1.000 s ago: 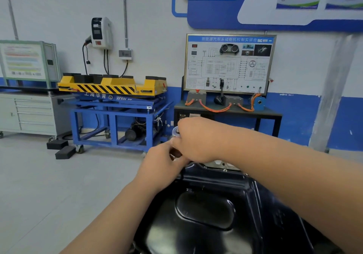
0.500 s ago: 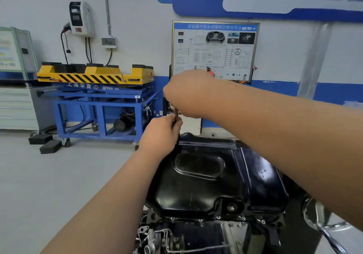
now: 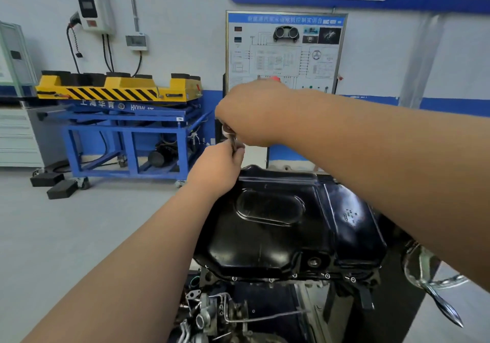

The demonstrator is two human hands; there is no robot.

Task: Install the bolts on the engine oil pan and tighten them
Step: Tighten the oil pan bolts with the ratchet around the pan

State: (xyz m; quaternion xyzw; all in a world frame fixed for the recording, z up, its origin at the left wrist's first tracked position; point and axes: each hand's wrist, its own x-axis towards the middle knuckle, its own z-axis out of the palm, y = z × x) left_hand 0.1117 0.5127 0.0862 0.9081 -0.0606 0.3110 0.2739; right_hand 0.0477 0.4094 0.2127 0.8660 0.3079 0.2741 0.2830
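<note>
A black engine oil pan (image 3: pixel 286 226) sits on top of an upturned engine. Several small bolts (image 3: pixel 327 276) line its near flange. At the pan's far left corner my left hand (image 3: pixel 214 170) is closed around the lower shaft of a thin metal wrench tool (image 3: pixel 232 139). My right hand (image 3: pixel 254 114) grips the top of the same tool from above; its chrome head peeks out under my fingers. The tool's tip and the bolt beneath it are hidden by my left hand.
A blue lift cart (image 3: pixel 127 135) with a yellow striped top (image 3: pixel 114 89) stands at the back left. A wiring training board (image 3: pixel 286 51) on a stand is behind the engine. A chrome stand handle (image 3: pixel 437 297) juts out at the lower right. Grey drawers (image 3: pixel 16 135) line the left wall.
The camera has tilted down, showing the whole oil pan and the engine below. My right hand rose above the left, and both stay on the tool at the pan's far left corner.
</note>
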